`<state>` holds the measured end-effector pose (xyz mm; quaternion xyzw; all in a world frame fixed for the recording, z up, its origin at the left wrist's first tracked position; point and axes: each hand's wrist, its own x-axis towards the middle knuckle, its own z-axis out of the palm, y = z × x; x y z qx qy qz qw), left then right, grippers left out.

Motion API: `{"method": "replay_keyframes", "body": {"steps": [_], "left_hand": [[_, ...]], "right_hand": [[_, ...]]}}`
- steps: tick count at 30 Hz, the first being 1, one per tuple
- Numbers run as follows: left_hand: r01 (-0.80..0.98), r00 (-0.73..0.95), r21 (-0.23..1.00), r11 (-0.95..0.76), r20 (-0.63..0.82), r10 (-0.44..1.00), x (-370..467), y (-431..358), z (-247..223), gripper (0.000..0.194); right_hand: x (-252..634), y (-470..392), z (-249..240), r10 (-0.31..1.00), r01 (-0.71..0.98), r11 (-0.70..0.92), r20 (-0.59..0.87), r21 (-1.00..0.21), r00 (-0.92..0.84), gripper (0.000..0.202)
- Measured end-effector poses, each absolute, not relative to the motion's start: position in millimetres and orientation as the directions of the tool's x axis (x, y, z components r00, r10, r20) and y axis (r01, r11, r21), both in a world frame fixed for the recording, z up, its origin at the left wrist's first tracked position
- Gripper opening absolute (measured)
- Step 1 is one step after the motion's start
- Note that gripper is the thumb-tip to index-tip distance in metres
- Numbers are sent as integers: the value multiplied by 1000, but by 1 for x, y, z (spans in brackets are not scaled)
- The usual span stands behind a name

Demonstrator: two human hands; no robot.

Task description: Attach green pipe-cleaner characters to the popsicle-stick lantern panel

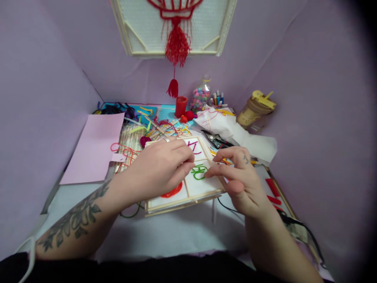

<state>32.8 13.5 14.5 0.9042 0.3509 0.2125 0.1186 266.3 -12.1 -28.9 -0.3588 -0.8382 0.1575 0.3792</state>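
Note:
A white panel (196,189) framed and divided by pale sticks lies in the middle of the table. It bears a green yarn figure (199,172), a purple one (194,147) and a red-orange one (173,191). My left hand (165,163) is over the panel's left part, thumb and fingers pinched beside the green figure; whatever they hold is too small to make out. At the panel's right edge my right hand (240,179) has its fingers apart, one fingertip near the green figure, and nothing visible is held.
Pink paper (94,147) lies left beside a bundle of sticks (131,141). Behind are a red cup (181,106), a jar of pompoms (201,96) and markers (218,98). Pliers (216,139), white paper (256,145) and a yellow-lidded tumbler (255,110) are right. A framed panel (144,23) hangs above.

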Motion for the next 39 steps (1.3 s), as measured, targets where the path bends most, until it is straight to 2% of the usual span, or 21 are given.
{"method": "replay_keyframes", "body": {"steps": [4,11,25,39], "left_hand": [[582,666,370,-724,293,686,32,12,15,15],[569,663,401,-718,293,689,32,8,19,16],[565,663,420,-710,282,694,30,6,22,17],[559,669,442,-701,258,697,29,6,21,17]], "right_hand": [[267,-12,-29,720,473,694,522,-543,-457,65],[273,-12,-31,739,491,664,594,-564,-317,69],[269,-10,-33,734,481,677,558,-556,-388,70],[269,-10,-34,750,468,661,540,-587,-382,72]]}}
